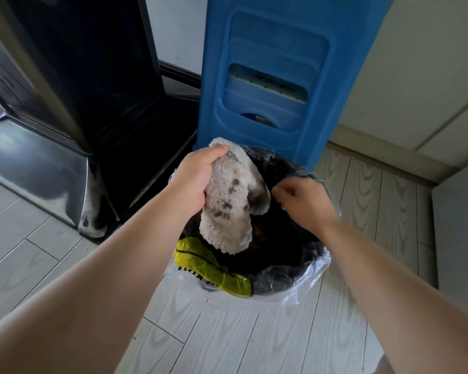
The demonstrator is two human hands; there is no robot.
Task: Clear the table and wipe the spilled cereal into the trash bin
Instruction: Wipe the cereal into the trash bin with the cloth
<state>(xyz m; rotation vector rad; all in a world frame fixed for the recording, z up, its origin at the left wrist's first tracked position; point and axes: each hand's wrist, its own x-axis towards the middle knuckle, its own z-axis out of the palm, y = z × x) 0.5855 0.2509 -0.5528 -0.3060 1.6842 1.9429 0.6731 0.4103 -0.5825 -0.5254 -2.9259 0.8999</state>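
Observation:
A dark trash bin (pixel 295 276) lined with a clear plastic bag stands on the floor right below me. My left hand (pixel 196 179) grips a fluffy beige cloth (pixel 229 209), stained with dark spots, and holds it hanging over the bin's opening. My right hand (pixel 301 201) hovers over the right side of the bin, fingers curled, fingertips close to the cloth's edge; I see nothing held in it. A yellow-green plastic wrapper (pixel 214 268) lies over the bin's near rim. Brownish bits show dimly inside the bin.
A tall blue plastic container (pixel 276 76) stands just behind the bin. A dark glossy appliance (pixel 73 85) rises at the left. Pale cabinet doors (pixel 416 85) fill the right. The floor (pixel 227 333) is light wood-look planks.

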